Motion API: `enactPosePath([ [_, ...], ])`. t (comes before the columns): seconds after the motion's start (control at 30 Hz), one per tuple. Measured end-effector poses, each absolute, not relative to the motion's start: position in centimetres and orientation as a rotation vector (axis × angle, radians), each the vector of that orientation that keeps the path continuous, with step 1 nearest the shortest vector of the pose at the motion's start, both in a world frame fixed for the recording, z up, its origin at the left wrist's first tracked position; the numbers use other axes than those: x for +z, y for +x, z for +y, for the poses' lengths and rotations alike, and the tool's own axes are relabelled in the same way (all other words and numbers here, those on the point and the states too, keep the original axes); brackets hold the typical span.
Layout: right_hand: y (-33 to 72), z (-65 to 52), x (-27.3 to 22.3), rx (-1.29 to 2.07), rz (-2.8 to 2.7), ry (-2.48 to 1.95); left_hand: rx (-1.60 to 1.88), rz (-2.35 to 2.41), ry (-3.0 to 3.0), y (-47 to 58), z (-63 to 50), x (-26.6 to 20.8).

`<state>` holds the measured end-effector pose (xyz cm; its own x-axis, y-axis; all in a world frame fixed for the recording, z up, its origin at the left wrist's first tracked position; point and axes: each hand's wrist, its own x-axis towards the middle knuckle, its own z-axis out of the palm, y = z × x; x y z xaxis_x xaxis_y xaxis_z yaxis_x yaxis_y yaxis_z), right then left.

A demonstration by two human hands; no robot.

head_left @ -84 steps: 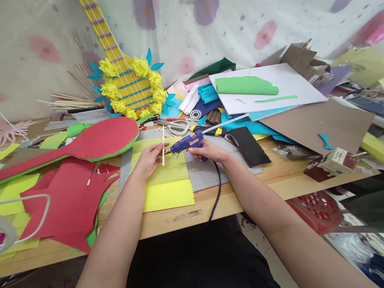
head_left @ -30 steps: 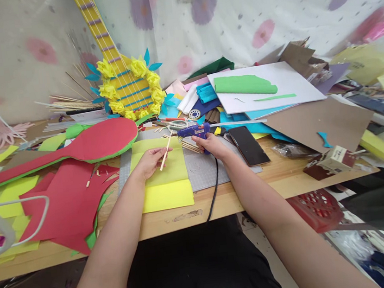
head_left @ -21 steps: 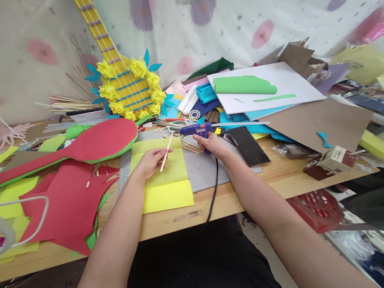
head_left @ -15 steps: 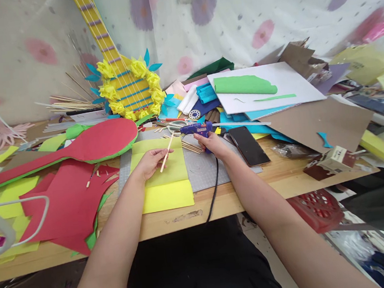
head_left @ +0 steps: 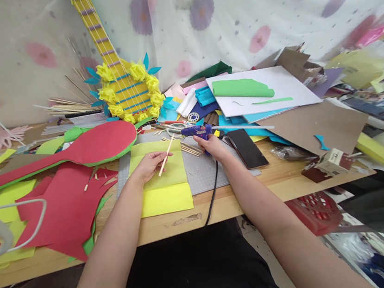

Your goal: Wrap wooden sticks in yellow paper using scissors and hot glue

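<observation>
My left hand (head_left: 152, 164) pinches a thin wooden stick (head_left: 166, 155), tilted over a sheet of yellow-green paper (head_left: 167, 174). In my right hand (head_left: 211, 144) is a purple hot glue gun (head_left: 195, 131), its nozzle pointing left toward the stick's upper end. A long clear glue stick (head_left: 242, 127) sticks out of the gun's back, and its black cord (head_left: 214, 190) hangs over the table edge. Several more wooden sticks (head_left: 190, 149) lie on the grey cutting mat (head_left: 203, 175) between my hands. Scissors (head_left: 175, 128) rest just behind the nozzle.
A yellow paper guitar with flowers (head_left: 130, 93) leans on the curtain. Left lies a red guitar-like shape (head_left: 104, 143) above red scraps (head_left: 63, 206). A black phone (head_left: 247, 149) is right of my right hand, with white board (head_left: 269, 87) and brown cardboard (head_left: 319, 128) beyond.
The view has shifted slightly. My hands keep the same grips on the stick and the glue gun, with almost no other movement.
</observation>
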<state>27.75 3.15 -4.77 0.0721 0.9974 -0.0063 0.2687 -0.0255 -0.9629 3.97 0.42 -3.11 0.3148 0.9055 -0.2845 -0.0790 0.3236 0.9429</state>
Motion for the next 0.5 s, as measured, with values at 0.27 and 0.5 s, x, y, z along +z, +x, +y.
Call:
enactPosePath([
  [0.27,30.9,3.0,-3.7,0.733,-1.424,-1.749,1.01,0.92,0.862,3.5,1.1,-3.6],
  [0.5,31.1,2.4,-4.6,0.458,-1.524,-1.992,1.144,0.814,0.754,3.5,1.5,-4.0],
])
